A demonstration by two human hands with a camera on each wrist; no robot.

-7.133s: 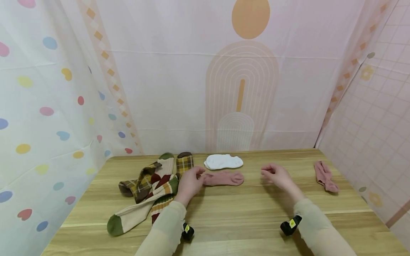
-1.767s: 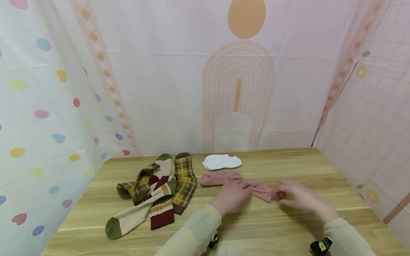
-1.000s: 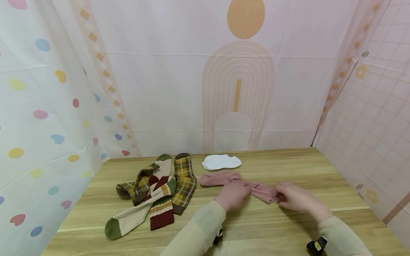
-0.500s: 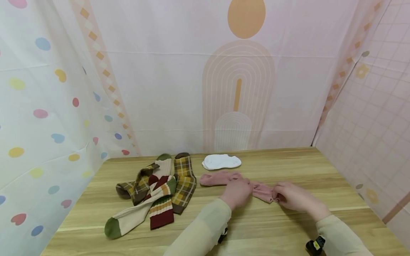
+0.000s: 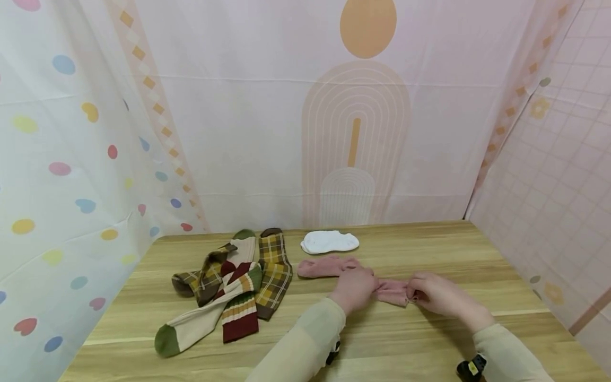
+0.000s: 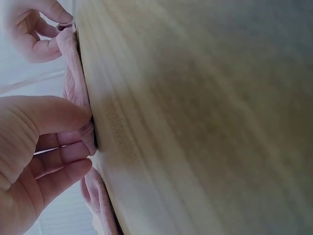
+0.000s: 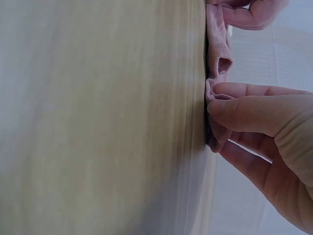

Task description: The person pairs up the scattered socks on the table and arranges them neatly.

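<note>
In the head view a pink sock point(image 5: 392, 292) lies low on the table, stretched between my two hands. My left hand point(image 5: 355, 289) pinches its left end between thumb and fingers, as the left wrist view shows at the sock's edge point(image 6: 88, 137). My right hand point(image 5: 436, 297) pinches the other end; in the right wrist view the thumb and forefinger grip a fold of the fabric point(image 7: 220, 95). A second pink sock point(image 5: 317, 267) lies just beyond my left hand, which partly covers its right end.
A white pair of low socks point(image 5: 329, 242) sits near the table's back edge. To the left lie a brown-yellow plaid sock point(image 5: 274, 276), a crumpled plaid sock point(image 5: 210, 276), a cream sock with green toe point(image 5: 200, 323) and a maroon striped sock point(image 5: 241, 318), some overlapping. Patterned curtains point(image 5: 253, 132) surround the table point(image 5: 382, 350).
The pink sock from the far right now lies between my hands beside the other one. My left hand has moved right. Over the last second the held sock's right part has flattened slightly.
</note>
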